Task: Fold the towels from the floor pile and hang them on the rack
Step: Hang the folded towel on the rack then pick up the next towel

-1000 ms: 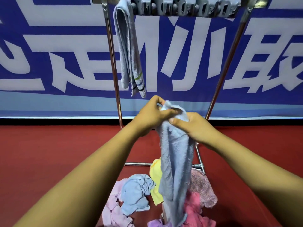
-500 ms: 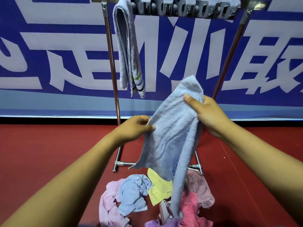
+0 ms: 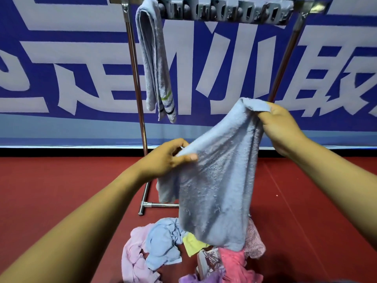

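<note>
Now: left hand (image 3: 167,158) pinches blue towel (image 3: 216,184) edge | right hand (image 3: 283,127) grips its top corner | towel spread above floor pile (image 3: 183,256), before rack (image 3: 138,94) | grey towel (image 3: 155,62) on rail

The held blue towel (image 3: 216,180) covers the rack's (image 3: 136,82) right foot and part of the floor pile (image 3: 183,250). The rack's top rail runs off the upper edge, as does the hung towel's (image 3: 155,64) fold. The pile's lowest cloths are cut by the bottom edge. The right hand's (image 3: 281,127) fingertips are buried in cloth.
</note>
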The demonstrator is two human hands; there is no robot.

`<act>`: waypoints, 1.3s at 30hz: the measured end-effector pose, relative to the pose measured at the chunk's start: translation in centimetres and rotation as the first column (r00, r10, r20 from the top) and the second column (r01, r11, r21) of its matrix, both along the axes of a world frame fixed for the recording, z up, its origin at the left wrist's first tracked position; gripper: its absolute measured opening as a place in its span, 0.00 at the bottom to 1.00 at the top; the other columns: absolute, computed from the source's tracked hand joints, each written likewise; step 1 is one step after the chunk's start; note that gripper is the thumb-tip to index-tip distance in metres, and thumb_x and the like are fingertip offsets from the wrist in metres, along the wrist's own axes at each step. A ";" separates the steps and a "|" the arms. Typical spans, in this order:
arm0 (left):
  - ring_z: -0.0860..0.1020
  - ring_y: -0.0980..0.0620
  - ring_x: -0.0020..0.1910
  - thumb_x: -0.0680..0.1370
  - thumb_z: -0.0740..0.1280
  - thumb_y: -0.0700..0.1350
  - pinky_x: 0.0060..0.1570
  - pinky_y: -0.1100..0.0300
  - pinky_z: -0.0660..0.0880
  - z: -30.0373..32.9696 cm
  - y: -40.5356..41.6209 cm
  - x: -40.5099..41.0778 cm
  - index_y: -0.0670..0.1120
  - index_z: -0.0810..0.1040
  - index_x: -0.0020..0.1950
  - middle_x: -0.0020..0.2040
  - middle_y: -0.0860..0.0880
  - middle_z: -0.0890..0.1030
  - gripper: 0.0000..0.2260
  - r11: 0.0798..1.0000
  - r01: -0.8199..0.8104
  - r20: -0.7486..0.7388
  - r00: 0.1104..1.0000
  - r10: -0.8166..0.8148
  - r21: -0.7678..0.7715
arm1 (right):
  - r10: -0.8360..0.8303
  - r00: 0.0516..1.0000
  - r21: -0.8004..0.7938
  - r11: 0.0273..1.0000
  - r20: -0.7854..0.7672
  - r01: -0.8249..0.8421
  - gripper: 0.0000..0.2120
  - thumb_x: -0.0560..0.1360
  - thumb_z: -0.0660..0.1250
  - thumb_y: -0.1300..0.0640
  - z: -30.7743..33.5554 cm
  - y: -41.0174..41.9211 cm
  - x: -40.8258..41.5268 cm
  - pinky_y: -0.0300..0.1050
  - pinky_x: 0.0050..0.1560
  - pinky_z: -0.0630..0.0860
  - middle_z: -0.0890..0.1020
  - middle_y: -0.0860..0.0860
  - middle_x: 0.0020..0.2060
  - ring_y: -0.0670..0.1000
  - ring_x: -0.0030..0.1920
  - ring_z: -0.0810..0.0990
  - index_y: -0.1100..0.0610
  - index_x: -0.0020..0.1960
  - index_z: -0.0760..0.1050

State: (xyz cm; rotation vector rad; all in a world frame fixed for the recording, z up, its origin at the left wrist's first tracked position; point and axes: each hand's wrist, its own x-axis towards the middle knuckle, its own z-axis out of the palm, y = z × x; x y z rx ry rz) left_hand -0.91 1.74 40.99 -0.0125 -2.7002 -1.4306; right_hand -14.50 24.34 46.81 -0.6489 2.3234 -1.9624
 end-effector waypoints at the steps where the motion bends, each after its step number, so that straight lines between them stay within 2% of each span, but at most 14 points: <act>1: 0.73 0.59 0.38 0.74 0.72 0.51 0.42 0.60 0.72 0.1 -0.2 0.2 0.46 0.77 0.46 0.41 0.53 0.78 0.10 0.995 0.059 0.047 0.997 -0.056 -0.081 | -0.020 1.000 0.001 1.000 -0.005 0.020 0.10 0.78 0.64 0.51 0.2 0.2 -0.1 0.44 0.54 0.77 0.85 0.49 0.49 0.47 0.49 0.82 0.52 0.52 0.82; 4: 0.75 0.63 0.38 0.72 0.75 0.50 0.44 0.63 0.73 0.1 -0.9 0.8 0.46 0.80 0.43 0.42 0.53 0.82 0.09 0.948 0.138 0.139 0.985 -0.101 -0.286 | -0.076 0.997 -0.048 0.996 -0.017 0.075 0.08 0.79 0.63 0.53 0.8 0.7 -0.4 0.35 0.44 0.76 0.83 0.45 0.43 0.41 0.41 0.80 0.49 0.45 0.81; 6: 0.73 0.64 0.34 0.72 0.74 0.50 0.39 0.63 0.72 0.0 -1.6 1.3 0.45 0.79 0.40 0.37 0.52 0.80 0.10 0.963 0.069 0.123 0.992 -0.038 -0.259 | -0.110 0.992 -0.053 0.993 -0.064 0.106 0.09 0.79 0.63 0.56 1.2 1.1 -0.6 0.32 0.42 0.75 0.81 0.44 0.42 0.39 0.39 0.78 0.47 0.44 0.78; 9: 0.75 0.58 0.36 0.71 0.75 0.50 0.39 0.59 0.73 0.1 -2.9 1.9 0.41 0.80 0.43 0.38 0.45 0.82 0.12 0.993 -0.114 0.123 0.985 0.117 -0.037 | -0.132 0.984 -0.020 0.991 -0.123 0.131 0.12 0.79 0.60 0.62 1.2 1.8 -1.2 0.32 0.44 0.74 0.81 0.43 0.44 0.37 0.42 0.78 0.47 0.48 0.78; 11: 0.75 0.58 0.34 0.71 0.75 0.48 0.35 0.62 0.71 0.3 -3.5 2.3 0.42 0.80 0.41 0.34 0.51 0.80 0.10 0.974 -0.212 0.117 0.972 0.202 0.079 | -0.142 0.983 -0.018 0.990 -0.115 0.141 0.10 0.80 0.59 0.61 1.2 2.3 -1.6 0.31 0.43 0.74 0.81 0.44 0.44 0.38 0.42 0.78 0.53 0.54 0.78; 14: 0.73 0.61 0.30 0.71 0.75 0.46 0.30 0.69 0.69 0.7 -4.2 2.6 0.46 0.78 0.37 0.30 0.57 0.77 0.08 0.947 -0.282 0.083 0.959 0.272 0.154 | -0.159 0.981 -0.004 0.987 -0.115 0.160 0.10 0.81 0.59 0.58 1.0 2.7 -1.9 0.27 0.38 0.73 0.80 0.47 0.44 0.39 0.40 0.77 0.57 0.57 0.77; 18: 0.75 0.54 0.36 0.66 0.75 0.46 0.37 0.61 0.71 1.5 -5.3 2.9 0.43 0.80 0.43 0.37 0.49 0.79 0.10 0.874 -0.343 0.071 0.938 0.340 0.344 | -0.228 0.967 -0.003 0.973 -0.114 0.229 0.10 0.80 0.61 0.59 0.7 3.1 -2.5 0.28 0.37 0.74 0.80 0.49 0.45 0.39 0.39 0.76 0.57 0.58 0.78; 22: 0.79 0.53 0.37 0.73 0.70 0.40 0.40 0.62 0.76 2.3 -6.1 2.8 0.43 0.81 0.47 0.40 0.49 0.83 0.04 0.783 -0.370 0.068 0.918 0.391 0.500 | -0.271 0.956 0.030 0.961 -0.113 0.276 0.10 0.78 0.63 0.63 0.6 3.9 -2.7 0.25 0.33 0.71 0.81 0.51 0.46 0.43 0.41 0.77 0.56 0.55 0.79; 25: 0.79 0.57 0.37 0.78 0.66 0.40 0.41 0.64 0.76 2.8 -6.7 2.7 0.46 0.81 0.48 0.39 0.53 0.83 0.04 0.796 -0.368 0.057 0.919 0.390 0.481 | -0.303 0.940 0.101 0.942 -0.158 0.320 0.10 0.76 0.65 0.64 0.6 4.5 -2.8 0.25 0.33 0.71 0.82 0.52 0.45 0.43 0.39 0.77 0.54 0.53 0.80; 28: 0.76 0.59 0.39 0.81 0.63 0.41 0.43 0.64 0.73 3.4 -7.0 2.7 0.49 0.80 0.47 0.40 0.54 0.81 0.07 0.832 -0.389 0.007 0.907 0.420 0.396 | -0.304 0.940 0.181 0.927 -0.151 0.329 0.10 0.73 0.65 0.67 0.6 5.1 -3.5 0.42 0.42 0.77 0.83 0.54 0.42 0.49 0.39 0.79 0.56 0.48 0.82; 30: 0.73 0.62 0.37 0.81 0.62 0.41 0.39 0.68 0.70 4.0 -7.0 2.6 0.50 0.78 0.45 0.38 0.55 0.78 0.08 0.865 -0.420 -0.083 0.886 0.456 0.276 | -0.305 0.947 0.189 0.928 -0.105 0.320 0.10 0.73 0.65 0.70 0.8 5.3 -3.8 0.37 0.34 0.77 0.81 0.54 0.36 0.46 0.32 0.79 0.57 0.45 0.81; 32: 0.72 0.63 0.34 0.81 0.63 0.41 0.34 0.70 0.68 4.5 -7.0 2.6 0.49 0.79 0.45 0.37 0.55 0.78 0.08 0.872 -0.447 -0.163 0.862 0.480 0.199 | -0.287 0.957 0.146 0.946 -0.036 0.290 0.11 0.73 0.64 0.71 1.0 5.1 -3.8 0.34 0.32 0.78 0.80 0.55 0.34 0.47 0.31 0.81 0.58 0.42 0.80; 35: 0.76 0.62 0.35 0.80 0.65 0.40 0.37 0.66 0.74 5.2 -7.0 2.6 0.49 0.80 0.43 0.35 0.56 0.81 0.07 0.847 -0.470 -0.194 0.833 0.519 0.248 | -0.265 0.964 0.097 0.960 0.014 0.262 0.12 0.74 0.63 0.71 1.3 4.9 -3.5 0.38 0.36 0.81 0.80 0.58 0.35 0.52 0.34 0.82 0.57 0.39 0.78; 39: 0.80 0.54 0.38 0.77 0.68 0.38 0.44 0.61 0.81 5.6 -7.4 2.8 0.42 0.80 0.44 0.37 0.49 0.82 0.03 0.821 -0.464 -0.213 0.811 0.545 0.334 | -0.209 0.977 0.046 0.977 0.048 0.207 0.11 0.75 0.62 0.71 1.3 5.0 -3.2 0.37 0.37 0.81 0.78 0.57 0.34 0.47 0.29 0.81 0.59 0.39 0.76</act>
